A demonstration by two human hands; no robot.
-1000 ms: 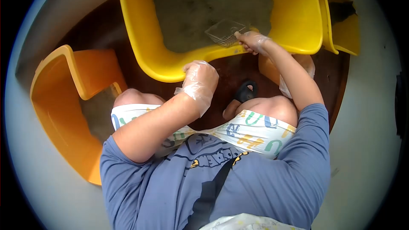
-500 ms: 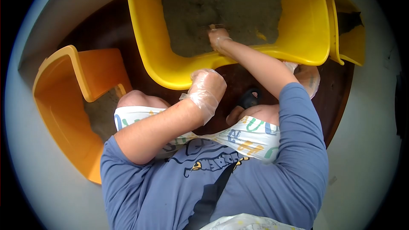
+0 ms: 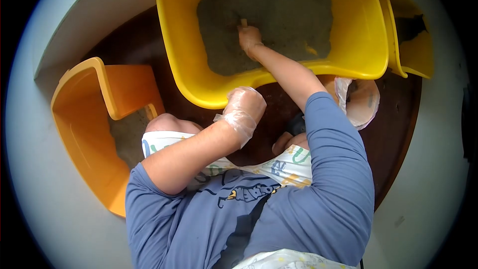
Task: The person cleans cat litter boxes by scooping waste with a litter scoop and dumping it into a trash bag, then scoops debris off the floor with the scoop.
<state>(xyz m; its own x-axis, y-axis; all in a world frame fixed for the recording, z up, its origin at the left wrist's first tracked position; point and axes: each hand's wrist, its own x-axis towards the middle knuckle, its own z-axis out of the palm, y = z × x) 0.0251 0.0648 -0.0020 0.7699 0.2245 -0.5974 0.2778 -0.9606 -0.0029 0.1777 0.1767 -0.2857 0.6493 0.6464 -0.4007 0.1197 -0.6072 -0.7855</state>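
A yellow tub [image 3: 181, 65] with a dipped front rim holds a bed of grey, grainy litter [image 3: 279, 15]. My right hand [image 3: 250, 40], in a clear plastic glove, reaches over that rim and is closed low over the litter. A short tan stick-like piece [image 3: 244, 22] pokes out past its fingers; what lies below is hidden. Also gloved in thin plastic, my left hand [image 3: 246, 105] is curled closed by the front rim, its fingertips out of sight. A yellow fleck [image 3: 310, 49] lies on the litter, to the right of my right hand.
To the left stands an orange tub [image 3: 89, 169] with a high side and grey litter inside. A round container with a plastic liner [image 3: 362, 102] is partly behind my right arm. Another yellow tub [image 3: 416, 57] with something dark is at right. The floor [image 3: 398, 119] is dark brown.
My right hand has moved slightly up and left over the litter, and the tan piece shows more. The view has shifted, uncovering more of the lined container. My left hand stays by the rim.
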